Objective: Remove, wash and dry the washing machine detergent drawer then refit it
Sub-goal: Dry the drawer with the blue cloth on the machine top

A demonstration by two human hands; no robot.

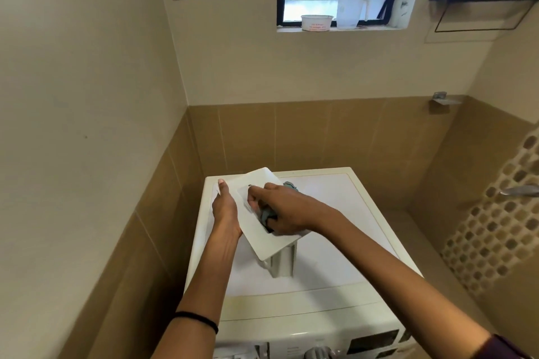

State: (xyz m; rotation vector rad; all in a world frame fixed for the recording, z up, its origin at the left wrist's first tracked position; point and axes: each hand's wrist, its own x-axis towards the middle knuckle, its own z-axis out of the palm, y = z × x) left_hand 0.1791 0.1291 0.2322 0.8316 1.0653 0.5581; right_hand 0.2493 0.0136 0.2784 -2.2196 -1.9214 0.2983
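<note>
The white detergent drawer (259,230) stands on end on top of the white washing machine (335,213), its flat front panel facing up towards me. My left hand (226,207) holds the panel's left edge, thumb along the rim. My right hand (280,208) grips a grey-green cloth (267,214) and presses it against the panel's recessed handle. The drawer's grey body (281,262) points down beneath the panel.
The machine's control panel with a dial (316,353) and dark display (373,341) is at the bottom edge. Tiled walls close in left and behind. A tap handle (519,190) sticks out at right. A white tub (316,22) and jug (351,12) sit on the window sill.
</note>
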